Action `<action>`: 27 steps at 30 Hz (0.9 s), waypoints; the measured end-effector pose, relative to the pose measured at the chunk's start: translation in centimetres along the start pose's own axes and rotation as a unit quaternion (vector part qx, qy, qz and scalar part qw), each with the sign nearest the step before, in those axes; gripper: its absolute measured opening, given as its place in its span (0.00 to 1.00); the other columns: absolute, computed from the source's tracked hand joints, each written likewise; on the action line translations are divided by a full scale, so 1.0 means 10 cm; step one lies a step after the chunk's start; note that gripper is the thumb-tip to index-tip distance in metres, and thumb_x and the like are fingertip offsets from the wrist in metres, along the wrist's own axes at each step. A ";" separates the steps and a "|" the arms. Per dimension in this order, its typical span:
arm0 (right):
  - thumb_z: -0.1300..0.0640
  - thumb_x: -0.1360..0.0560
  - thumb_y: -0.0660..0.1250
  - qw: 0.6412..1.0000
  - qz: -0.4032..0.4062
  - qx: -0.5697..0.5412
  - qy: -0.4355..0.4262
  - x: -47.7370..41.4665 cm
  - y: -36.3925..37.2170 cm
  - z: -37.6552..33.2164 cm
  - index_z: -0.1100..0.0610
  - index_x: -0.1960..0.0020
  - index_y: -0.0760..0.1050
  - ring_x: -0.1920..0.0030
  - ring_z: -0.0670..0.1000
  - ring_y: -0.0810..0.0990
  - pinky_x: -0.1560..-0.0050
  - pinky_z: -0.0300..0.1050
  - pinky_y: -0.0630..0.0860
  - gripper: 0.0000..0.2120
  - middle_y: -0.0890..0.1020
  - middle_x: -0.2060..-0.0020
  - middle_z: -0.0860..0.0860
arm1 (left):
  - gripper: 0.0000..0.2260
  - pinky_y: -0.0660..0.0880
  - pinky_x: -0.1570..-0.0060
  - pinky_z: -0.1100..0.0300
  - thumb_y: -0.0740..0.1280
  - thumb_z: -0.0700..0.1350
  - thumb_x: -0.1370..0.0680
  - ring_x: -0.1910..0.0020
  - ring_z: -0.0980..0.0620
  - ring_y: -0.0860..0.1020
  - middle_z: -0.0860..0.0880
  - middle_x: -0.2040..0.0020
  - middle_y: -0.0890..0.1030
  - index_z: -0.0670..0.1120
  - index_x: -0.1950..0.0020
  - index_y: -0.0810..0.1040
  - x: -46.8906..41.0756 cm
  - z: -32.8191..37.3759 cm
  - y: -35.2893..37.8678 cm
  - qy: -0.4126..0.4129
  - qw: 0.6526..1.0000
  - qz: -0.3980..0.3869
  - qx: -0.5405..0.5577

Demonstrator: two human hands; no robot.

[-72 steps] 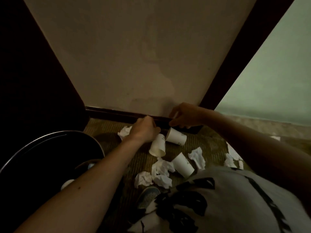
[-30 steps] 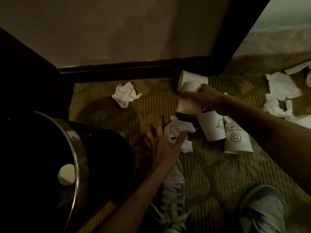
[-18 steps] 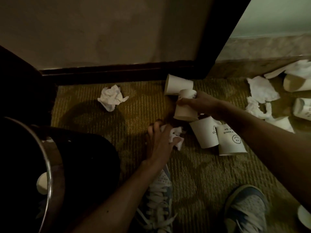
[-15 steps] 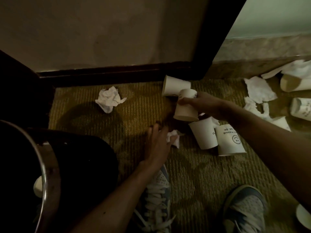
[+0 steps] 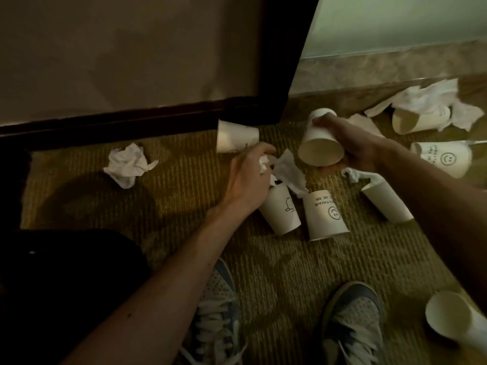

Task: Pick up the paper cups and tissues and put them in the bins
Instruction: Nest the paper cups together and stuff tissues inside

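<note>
Two hands gather litter: the left hand [image 5: 247, 180] clutches a crumpled white tissue [image 5: 288, 167] and the right hand [image 5: 355, 150] grips a white paper cup [image 5: 320, 150] above the olive ribbed carpet [image 5: 184, 206], so the next move is probably a swing left to the black round bin [image 5: 66, 285].

We saw a plain cup [image 5: 320, 147] held tilted, mouth toward us, in the right hand [image 5: 354, 151], a tissue [image 5: 288, 169] pinched in the left hand [image 5: 247, 177], & a smiley cup [image 5: 326, 214] w/ a crumpled wad [image 5: 129, 164] on the carpet [image 5: 184, 206].
</note>
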State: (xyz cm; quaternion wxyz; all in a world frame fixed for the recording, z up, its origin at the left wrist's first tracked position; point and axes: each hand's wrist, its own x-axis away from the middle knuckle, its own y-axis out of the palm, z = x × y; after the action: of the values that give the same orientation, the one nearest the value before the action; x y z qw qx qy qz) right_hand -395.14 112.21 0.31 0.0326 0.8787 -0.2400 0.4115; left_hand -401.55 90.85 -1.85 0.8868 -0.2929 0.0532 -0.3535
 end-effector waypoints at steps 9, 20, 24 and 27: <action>0.35 0.27 0.66 1.000 -0.003 0.000 0.028 -0.01 -0.27 0.35 0.50 0.37 0.69 0.49 0.58 0.82 0.66 0.46 0.79 0.26 0.80 0.44 0.60 | 0.22 0.68 0.43 0.52 0.61 0.54 0.18 0.31 0.43 0.69 0.46 0.26 0.64 0.54 0.24 0.65 -0.46 0.14 0.49 -0.036 0.959 -0.197 -0.201; 0.38 0.27 0.67 0.999 -0.017 -0.025 0.042 -0.07 -0.35 0.63 0.48 0.38 0.67 0.49 0.58 0.84 0.51 0.55 0.82 0.23 0.82 0.45 0.59 | 0.12 0.74 0.55 0.56 0.74 0.48 0.27 0.49 0.48 0.78 0.48 0.49 0.78 0.44 0.47 0.79 -0.41 0.01 0.70 -0.038 0.966 -0.165 -0.194; 0.38 0.27 0.67 0.997 -0.035 -0.047 0.050 -0.06 -0.28 0.59 0.50 0.30 0.64 0.48 0.59 0.83 0.62 0.49 0.80 0.31 0.81 0.43 0.60 | 0.09 0.68 0.69 0.65 0.72 0.44 0.25 0.64 0.56 0.75 0.52 0.60 0.76 0.50 0.61 0.74 -0.43 0.08 0.65 -0.043 0.983 -0.146 -0.104; 0.41 0.27 0.68 0.991 -0.063 -0.114 0.037 -0.02 -0.24 0.51 0.50 0.34 0.67 0.53 0.55 0.86 0.61 0.48 0.81 0.26 0.84 0.48 0.59 | 0.12 0.64 0.71 0.67 0.69 0.43 0.23 0.65 0.58 0.73 0.54 0.62 0.74 0.53 0.63 0.70 -0.40 0.19 0.55 -0.046 0.992 -0.081 -0.079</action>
State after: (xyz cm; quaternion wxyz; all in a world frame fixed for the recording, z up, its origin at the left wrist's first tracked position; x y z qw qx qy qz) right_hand -390.58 113.12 -2.86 0.1674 0.8669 -0.2277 0.4107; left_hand -400.69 97.59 -3.77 0.8307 -0.3815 0.0161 -0.4051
